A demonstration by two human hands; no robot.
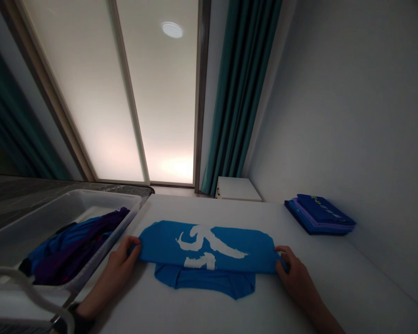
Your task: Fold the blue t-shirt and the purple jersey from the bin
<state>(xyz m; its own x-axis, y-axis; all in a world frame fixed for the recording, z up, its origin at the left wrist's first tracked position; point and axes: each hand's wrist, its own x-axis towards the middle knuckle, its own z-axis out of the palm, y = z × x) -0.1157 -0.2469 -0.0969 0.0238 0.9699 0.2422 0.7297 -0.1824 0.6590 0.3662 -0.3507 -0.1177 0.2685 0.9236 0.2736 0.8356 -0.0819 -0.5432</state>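
A blue T-shirt (251,250) with a white brush-stroke print lies partly folded on the white table. Its neckline sticks out from under the folded layer, on the side nearest me. At the left end of the fold, my left hand (124,255) pinches the cloth between thumb and fingers. My right hand (292,271) grips the right end of the same fold, fingers closed over the edge. Both forearms reach in from the bottom of the view.
To the left stands a translucent plastic bin (134,204) holding rumpled blue and purple clothes (80,246). A stack of folded clothes (320,215) sits at the right by the wall. A white cabinet (238,189) is beyond the table (209,204). A grey curved bar (38,297) crosses the lower left.
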